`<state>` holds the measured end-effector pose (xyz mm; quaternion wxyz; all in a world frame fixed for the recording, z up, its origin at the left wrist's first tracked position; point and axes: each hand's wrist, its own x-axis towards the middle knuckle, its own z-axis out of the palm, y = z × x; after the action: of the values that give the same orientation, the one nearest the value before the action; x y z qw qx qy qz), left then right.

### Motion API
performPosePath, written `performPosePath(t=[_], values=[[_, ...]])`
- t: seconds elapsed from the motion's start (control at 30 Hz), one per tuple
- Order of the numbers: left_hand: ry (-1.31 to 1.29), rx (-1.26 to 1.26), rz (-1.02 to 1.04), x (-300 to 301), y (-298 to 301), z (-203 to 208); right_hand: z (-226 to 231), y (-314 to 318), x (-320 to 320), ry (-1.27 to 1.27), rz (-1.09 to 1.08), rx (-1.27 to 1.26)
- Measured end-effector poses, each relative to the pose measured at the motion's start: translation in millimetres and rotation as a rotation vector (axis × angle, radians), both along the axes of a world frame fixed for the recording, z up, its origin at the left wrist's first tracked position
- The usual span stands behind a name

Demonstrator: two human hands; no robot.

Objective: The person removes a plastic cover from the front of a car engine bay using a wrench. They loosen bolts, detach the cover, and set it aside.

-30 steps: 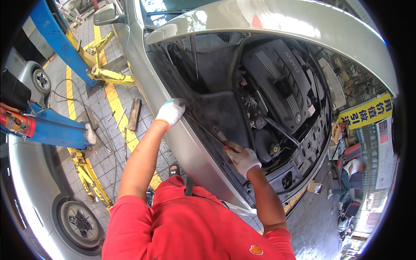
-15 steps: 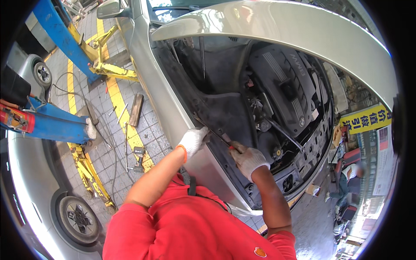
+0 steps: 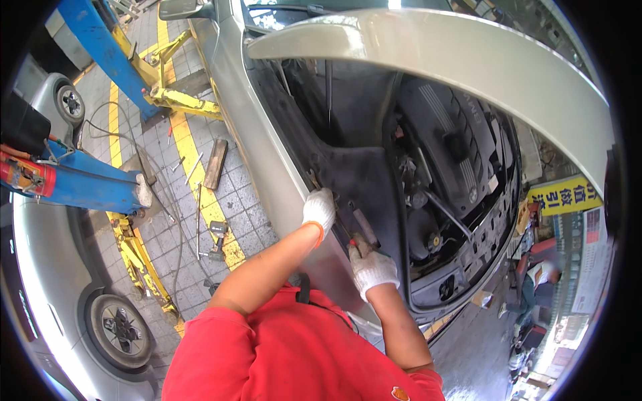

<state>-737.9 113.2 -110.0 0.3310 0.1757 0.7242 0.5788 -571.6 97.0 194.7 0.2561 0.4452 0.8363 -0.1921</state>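
Thin red-ended tool (image 3: 352, 242) sits along the engine bay (image 3: 364, 170) edge, beside the silver fender (image 3: 263, 177). Right hand (image 3: 374, 271): fingers pinching its near end. Left hand (image 3: 319, 208): fingers bunched ahead; grip cannot be told. Best steadied two-handed, clear of fender. Long axis slants up-left, pointing roughly windscreen-ward.

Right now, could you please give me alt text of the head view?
A person's gloved left hand and right hand work at the open engine bay of a silver car; the right grips a partly red tool. At left is a blue lift.
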Motion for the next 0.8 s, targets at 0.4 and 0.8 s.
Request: performPosePath(t=[0.4, 0.8], values=[[-0.35, 0.051, 0.094, 6, 1, 80, -22, 0, 31, 0.177, -0.084, -0.012], [-0.776, 0.04, 0.229, 8, -14, 182, -3, 56, 35, 0.344, 0.205, -0.061]])
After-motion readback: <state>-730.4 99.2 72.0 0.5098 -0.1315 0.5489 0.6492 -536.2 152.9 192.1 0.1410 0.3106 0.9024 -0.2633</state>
